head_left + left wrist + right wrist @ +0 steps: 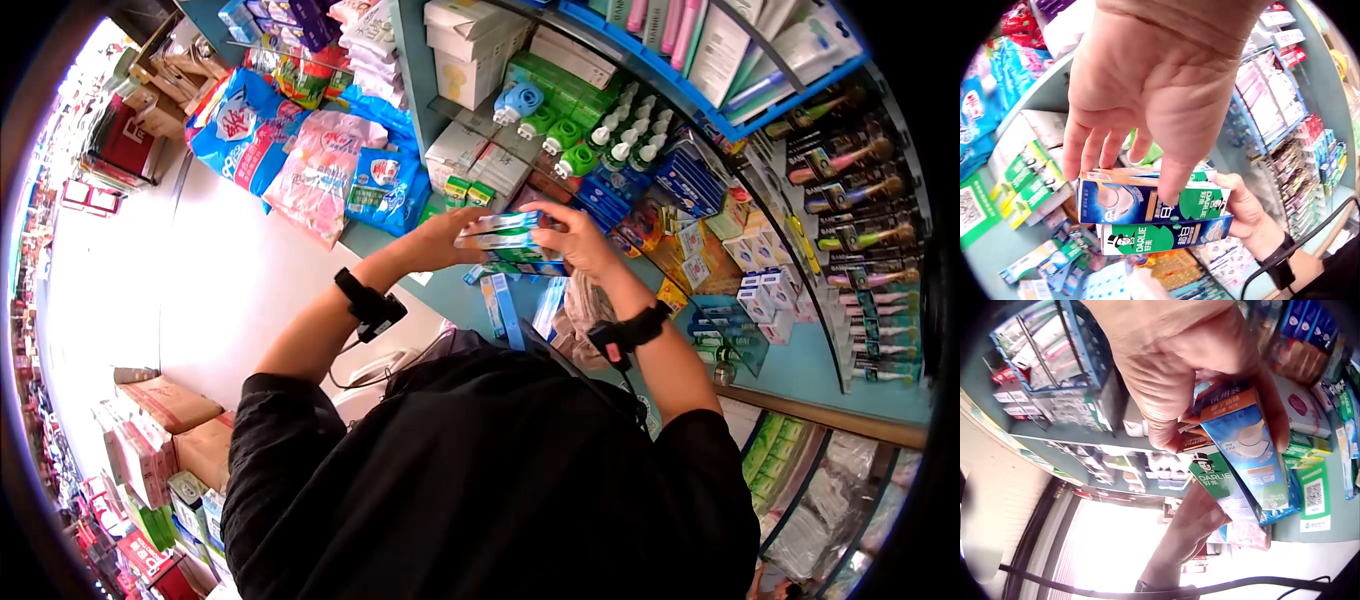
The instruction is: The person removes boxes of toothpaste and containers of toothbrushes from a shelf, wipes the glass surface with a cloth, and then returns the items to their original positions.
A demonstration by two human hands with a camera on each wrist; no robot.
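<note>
Both hands hold a small stack of Darlie toothpaste boxes [500, 240] over the counter, in front of the body. My left hand [442, 242] grips one end; in the left wrist view its thumb lies across the top box [1119, 203] and its fingers reach behind. At the opposite end my right hand [585, 247] pinches the boxes between thumb and fingers. The right wrist view shows a box's blue face and orange end [1232, 406] under that hand. A second box [1141, 239] sits slightly offset against the first.
Loose toothpaste boxes [495, 303] lie on the counter below the hands. Bags of detergent [235, 130] stand at the left. Green-capped bottles [565, 135] and cartons fill the shelf ahead. A blue basket [735, 130] and hanging toothbrushes [855, 190] are at the right.
</note>
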